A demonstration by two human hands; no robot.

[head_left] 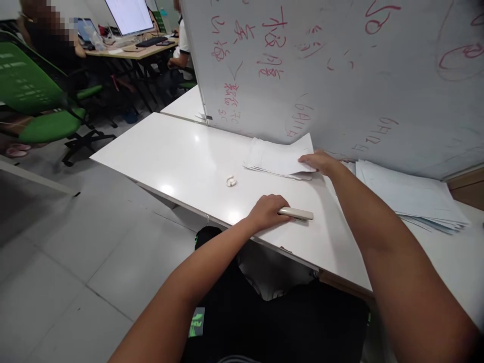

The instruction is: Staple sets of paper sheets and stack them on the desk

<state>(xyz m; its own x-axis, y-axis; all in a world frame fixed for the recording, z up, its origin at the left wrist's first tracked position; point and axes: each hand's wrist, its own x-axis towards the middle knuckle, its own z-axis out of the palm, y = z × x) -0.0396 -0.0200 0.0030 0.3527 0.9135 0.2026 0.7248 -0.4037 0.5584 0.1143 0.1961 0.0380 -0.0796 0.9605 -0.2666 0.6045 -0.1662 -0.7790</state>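
Observation:
Near the front edge of the white table (181,166), my left hand (269,212) is wrapped round a pale beige stapler (298,214). Farther back, a small stack of white paper (276,155) lies close to the whiteboard. My right hand (317,162) pinches the right edge of the top sheet, whose far right corner curls up. Between the left hand and the stack's left end, a small white curved item (230,181) rests on the tabletop; its kind is unclear.
A whiteboard (340,75) with red writing stands along the table's back. To the right lies a larger pile of papers (408,194) beside a brown box (469,189). Green chairs (49,131), a desk with a monitor (130,17) and two seated people are at the far left.

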